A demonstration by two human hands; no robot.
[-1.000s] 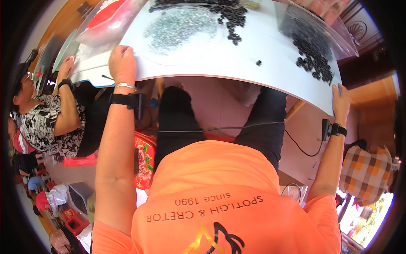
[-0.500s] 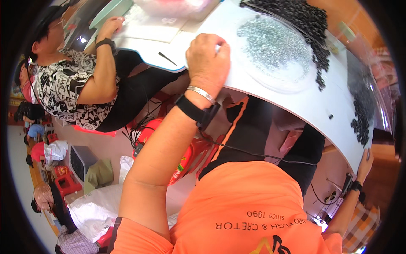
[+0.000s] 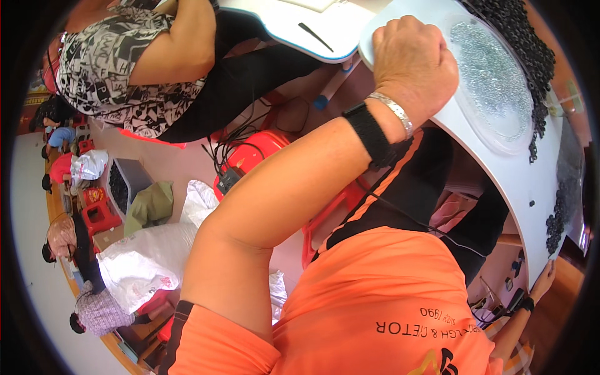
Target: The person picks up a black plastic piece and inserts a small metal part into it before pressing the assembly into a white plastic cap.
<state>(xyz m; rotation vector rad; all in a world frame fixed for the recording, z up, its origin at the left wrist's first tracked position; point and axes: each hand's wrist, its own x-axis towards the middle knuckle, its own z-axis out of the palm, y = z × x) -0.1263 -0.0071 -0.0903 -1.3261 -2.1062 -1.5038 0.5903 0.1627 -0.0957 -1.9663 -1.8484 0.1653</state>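
Observation:
My left hand (image 3: 414,70) is closed, fingers curled under, just above the near left edge of the white table (image 3: 484,150). Its back faces up, so whatever the fingers pinch is hidden. Beside it stands a shallow round clear tray (image 3: 509,145) holding many small shiny, see-through pieces (image 3: 490,72). Past the tray lies a long heap of small black pieces (image 3: 528,50). Far to the right, my right hand (image 3: 544,281) rests at the table's edge, fingers stretched along it and partly visible, near a smaller group of black pieces (image 3: 555,231).
A co-worker in a patterned shirt (image 3: 106,69) sits left at another white table (image 3: 287,25), where a thin black tool (image 3: 315,37) lies. Red stools (image 3: 259,149), loose black cables (image 3: 240,150), white sacks (image 3: 150,250) and a grey bin (image 3: 125,187) fill the floor behind.
The view has turned, shifting the tables toward the upper right. My left hand stays closed near the table edge, its back now turned further up. My right hand remains at the edge.

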